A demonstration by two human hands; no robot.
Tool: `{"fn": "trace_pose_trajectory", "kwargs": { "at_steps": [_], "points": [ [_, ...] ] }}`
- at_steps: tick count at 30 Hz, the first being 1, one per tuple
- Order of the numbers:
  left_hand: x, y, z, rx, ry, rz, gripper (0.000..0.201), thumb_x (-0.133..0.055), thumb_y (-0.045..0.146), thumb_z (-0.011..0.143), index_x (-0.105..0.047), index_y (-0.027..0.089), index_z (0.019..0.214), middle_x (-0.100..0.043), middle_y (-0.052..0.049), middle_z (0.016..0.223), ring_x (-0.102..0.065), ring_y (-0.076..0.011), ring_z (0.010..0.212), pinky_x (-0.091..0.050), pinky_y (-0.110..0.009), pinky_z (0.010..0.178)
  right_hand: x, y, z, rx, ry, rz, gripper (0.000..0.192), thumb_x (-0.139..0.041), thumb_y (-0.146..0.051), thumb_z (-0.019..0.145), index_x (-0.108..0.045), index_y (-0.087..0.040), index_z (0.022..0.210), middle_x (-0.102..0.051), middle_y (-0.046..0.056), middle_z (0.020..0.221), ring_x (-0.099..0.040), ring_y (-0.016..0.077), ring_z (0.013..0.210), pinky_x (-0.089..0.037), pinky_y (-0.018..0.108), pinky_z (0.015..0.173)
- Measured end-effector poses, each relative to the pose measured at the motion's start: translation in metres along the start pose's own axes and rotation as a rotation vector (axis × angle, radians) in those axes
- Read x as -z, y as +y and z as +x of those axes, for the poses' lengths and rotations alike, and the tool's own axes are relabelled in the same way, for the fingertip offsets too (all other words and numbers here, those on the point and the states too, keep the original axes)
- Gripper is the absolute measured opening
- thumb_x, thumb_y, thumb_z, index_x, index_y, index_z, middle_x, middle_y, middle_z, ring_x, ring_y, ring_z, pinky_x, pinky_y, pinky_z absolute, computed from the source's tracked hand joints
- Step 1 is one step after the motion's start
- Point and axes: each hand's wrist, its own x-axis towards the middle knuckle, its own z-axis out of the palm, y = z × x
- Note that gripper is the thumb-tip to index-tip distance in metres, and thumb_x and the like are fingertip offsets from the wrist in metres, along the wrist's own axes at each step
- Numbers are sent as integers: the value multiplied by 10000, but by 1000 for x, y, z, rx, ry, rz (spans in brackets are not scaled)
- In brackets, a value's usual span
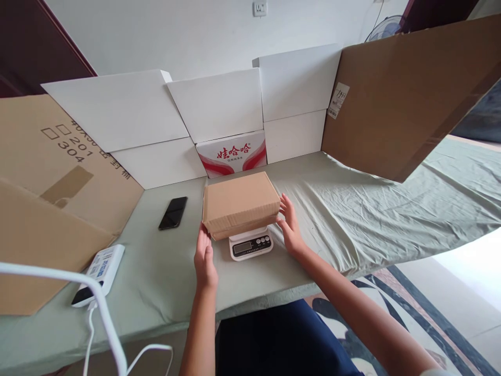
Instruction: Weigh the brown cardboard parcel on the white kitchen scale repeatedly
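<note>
A closed brown cardboard box [240, 201] is at the middle of the cloth-covered table, over a white kitchen scale [250, 248]. Only the scale's front shows, with its dark display and round buttons; the box hides the rest, and I cannot tell if its weight rests there. My left hand [205, 258] is against the box's near left corner, fingers partly hidden under the edge. On the right side, my right hand [289, 227] has its fingers and thumb at the box's near corner. Between them the two hands hold the box.
A black phone [173, 213] lies left of the box. Nearer the left edge is a white power strip [99, 274] with a cable. White panels [219, 107], a red-and-white carton [233, 154] and large brown cardboard sheets [403, 99] wall the table's back and sides.
</note>
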Motion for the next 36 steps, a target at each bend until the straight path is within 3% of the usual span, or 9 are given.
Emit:
{"fn": "trace_pose_trajectory", "kwargs": {
  "at_steps": [10,21,24,28,32,36],
  "points": [
    [4,-9,0,29,-34,14,835,-525,657,920,-390,182,1594,-381,-174,1645,-311,-351,1536,-262,-486,1253,-2,-1,1,67,-105,24,698,-519,-608,978,-296,-372,1596,-367,49,1658,-369,322,1526,-342,548,1250],
    [2,-3,4,21,-31,7,827,-570,642,901,-438,165,1564,-412,-198,1624,-346,-366,1522,-288,-500,1242,-5,-10,4,13,-130,71,755,-558,-610,947,-269,-358,1597,-331,46,1675,-316,322,1551,-321,544,1260],
    [1,6,25,-27,-41,-15,772,-575,622,910,-488,171,1530,-464,-194,1591,-382,-362,1507,-291,-511,1239,-9,-21,21,42,-114,125,730,-578,-586,938,-297,-350,1570,-379,64,1639,-375,326,1507,-392,539,1205],
    [-8,8,80,-64,-74,-20,678,-588,598,916,-556,203,1466,-554,-160,1519,-454,-330,1468,-328,-485,1225,-19,-22,66,143,-83,184,691,-616,-556,909,-352,-338,1509,-443,65,1578,-418,306,1463,-406,496,1185],
    [-21,-15,127,-38,-84,-24,669,-611,628,887,-577,209,1408,-584,-154,1474,-479,-316,1447,-349,-472,1211,-35,3,105,117,-63,233,651,-635,-504,865,-400,-322,1444,-476,74,1531,-454,301,1408,-402,495,1170],
    [-23,-48,140,7,-72,-68,691,-640,638,860,-560,205,1393,-551,-162,1503,-447,-300,1471,-336,-446,1213,-45,36,115,24,-43,261,635,-618,-427,812,-398,-319,1397,-500,70,1487,-463,298,1384,-385,506,1175]
  ]
}}
